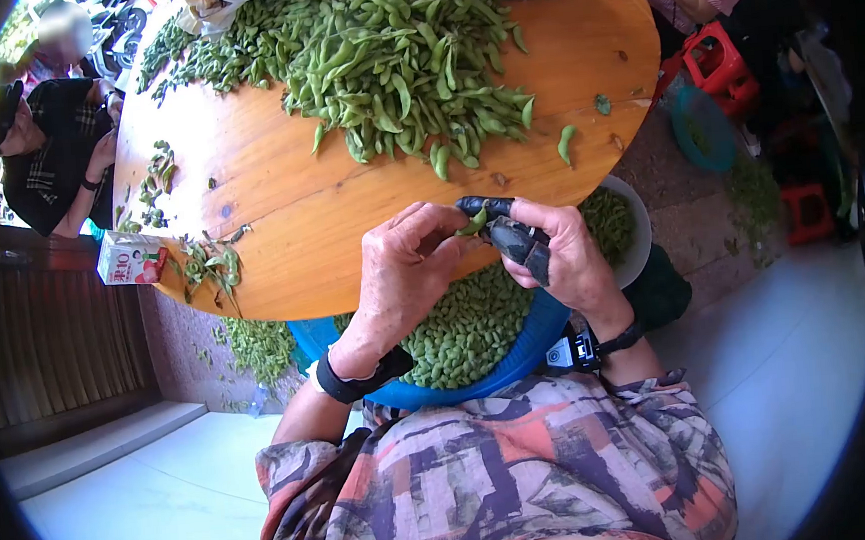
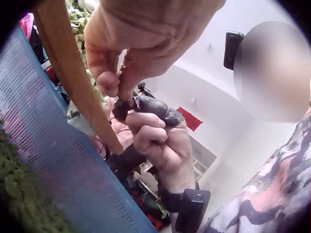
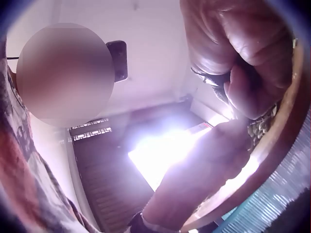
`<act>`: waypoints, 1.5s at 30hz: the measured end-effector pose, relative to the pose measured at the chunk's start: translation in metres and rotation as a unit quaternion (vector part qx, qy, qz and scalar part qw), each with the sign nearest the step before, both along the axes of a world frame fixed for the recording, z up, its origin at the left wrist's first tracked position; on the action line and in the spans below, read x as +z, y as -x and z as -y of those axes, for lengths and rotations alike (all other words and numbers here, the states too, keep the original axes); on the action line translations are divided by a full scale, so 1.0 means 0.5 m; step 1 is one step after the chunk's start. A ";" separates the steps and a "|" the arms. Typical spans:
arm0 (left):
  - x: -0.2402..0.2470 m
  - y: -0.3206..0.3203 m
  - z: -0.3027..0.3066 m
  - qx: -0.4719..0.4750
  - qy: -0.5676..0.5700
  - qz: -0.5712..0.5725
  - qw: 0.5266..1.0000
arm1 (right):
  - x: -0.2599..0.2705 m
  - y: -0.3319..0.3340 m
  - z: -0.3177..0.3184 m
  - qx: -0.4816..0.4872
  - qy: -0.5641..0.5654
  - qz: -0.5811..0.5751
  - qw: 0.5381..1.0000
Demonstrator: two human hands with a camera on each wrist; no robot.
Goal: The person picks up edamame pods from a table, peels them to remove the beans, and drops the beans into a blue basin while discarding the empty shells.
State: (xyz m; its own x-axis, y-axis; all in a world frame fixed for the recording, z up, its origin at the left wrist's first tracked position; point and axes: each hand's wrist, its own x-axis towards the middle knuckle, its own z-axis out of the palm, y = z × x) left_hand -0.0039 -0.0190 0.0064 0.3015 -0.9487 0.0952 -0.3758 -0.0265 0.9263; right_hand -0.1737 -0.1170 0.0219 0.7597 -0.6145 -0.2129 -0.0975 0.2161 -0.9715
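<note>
**Head view.** Left hand point(image 1: 403, 272): thumb and fingertips pinch one green pod point(image 1: 472, 222), grip clamped on it. Right hand point(image 1: 574, 260): fingers curl round one dark cutter point(image 1: 512, 232), grip clamped on it. The pod sits between the two hands, just right of the left fingertips and touching the cutter's tip. Only a short end shows, so its long axis is uncertain. The left hand is nearer.

Below both hands is one blue basket point(image 1: 524, 356) of pods. One heap of pods point(image 1: 398, 62) lies on the worktop point(image 1: 298, 209). Neither can be counted.

**Left wrist view.** Left fingertips point(image 2: 109, 82) are pressed together just above the cutter point(image 2: 153, 107), and the pod is hidden. The right hand point(image 2: 158, 143) wraps the handles. The basket wall point(image 2: 58, 160) is alongside.

**Right wrist view.** The right hand point(image 3: 233, 53) is closed. Cutter and pod are too dark to tell.
</note>
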 end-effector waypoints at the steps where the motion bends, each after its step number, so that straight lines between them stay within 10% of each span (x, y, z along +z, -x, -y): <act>1: 0.000 0.000 -0.002 0.002 -0.006 -0.001 1.000 | -0.001 0.001 -0.002 0.004 0.020 -0.002 1.000; 6: -0.002 0.004 -0.011 -0.015 -0.030 -0.206 0.978 | -0.022 0.011 -0.003 0.000 0.090 0.029 0.995; 8: 0.004 -0.006 -0.014 -0.076 -0.064 -0.499 0.861 | -0.022 0.015 0.003 0.023 -0.169 0.160 0.972; 11: -0.026 0.023 -0.018 -0.103 -0.023 -0.652 0.751 | -0.027 0.012 -0.004 0.043 -0.240 0.221 0.944; 13: -0.020 0.034 -0.021 -0.096 -0.018 -0.656 0.748 | -0.017 0.010 -0.007 0.031 -0.204 0.200 0.958; 15: -0.001 0.044 -0.023 -0.025 -0.026 -0.496 0.868 | -0.006 0.012 -0.014 0.019 -0.169 0.177 0.969; 19: -0.007 0.056 -0.037 0.011 -0.042 -0.342 0.939 | -0.010 0.011 -0.028 0.002 0.168 0.001 0.986; 26: -0.002 0.029 -0.040 -0.047 -0.073 -0.346 0.934 | -0.007 0.024 -0.037 -0.017 0.099 0.024 0.995; 31: 0.003 0.056 -0.033 -0.018 -0.086 -0.307 0.948 | 0.002 -0.004 -0.071 -0.095 0.439 -0.040 0.893; 37: -0.026 0.085 -0.046 0.060 -0.087 -0.307 0.946 | -0.019 -0.022 -0.099 -0.124 0.481 -0.021 0.868; 39: -0.040 0.089 -0.051 0.062 0.026 -0.091 0.994 | -0.022 -0.022 -0.102 -0.101 0.478 -0.013 0.873; 41: -0.026 0.093 -0.048 0.072 0.013 -0.153 0.985 | -0.018 -0.018 -0.088 -0.106 0.473 -0.009 0.875; 43: -0.017 0.085 -0.045 0.049 -0.064 -0.495 0.865 | -0.003 -0.008 -0.073 -0.091 0.398 0.013 0.913; 45: -0.032 0.069 -0.053 0.013 -0.058 -0.516 0.855 | -0.005 0.008 -0.059 -0.098 0.372 0.019 0.923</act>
